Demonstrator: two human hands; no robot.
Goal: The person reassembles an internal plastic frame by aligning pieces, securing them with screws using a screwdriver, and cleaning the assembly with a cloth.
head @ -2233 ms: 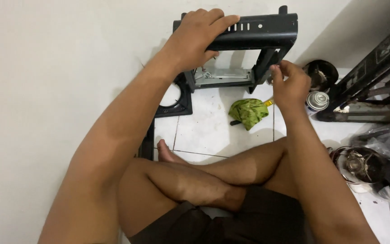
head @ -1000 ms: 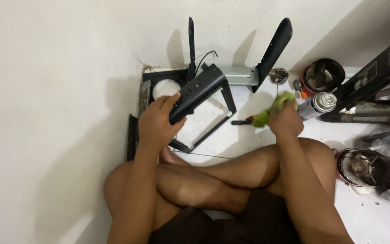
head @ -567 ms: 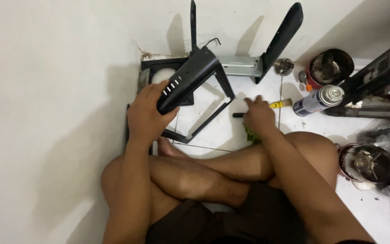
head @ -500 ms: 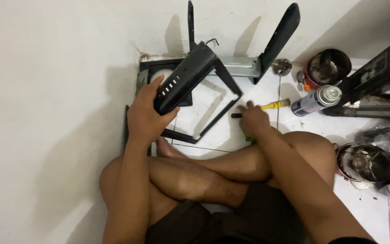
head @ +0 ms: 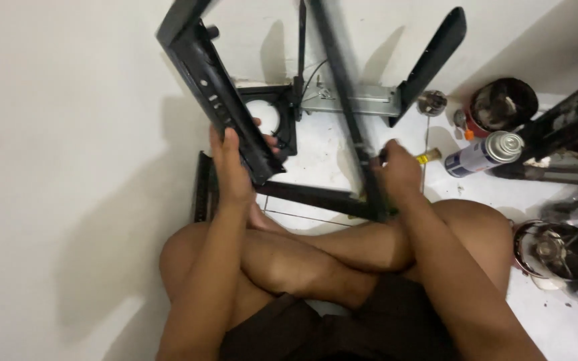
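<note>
Gripping tight, our left hand clamps the black frame's panel; our right hand closes on a screwdriver beside the frame's bar, spray can nearby.

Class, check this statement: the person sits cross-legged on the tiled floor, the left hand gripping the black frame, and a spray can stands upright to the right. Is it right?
One detail is wrong. In the head view the spray can lies on its side on the tiled floor, not upright. The rest holds: the person sits cross-legged, and the left hand grips the black frame.
</note>
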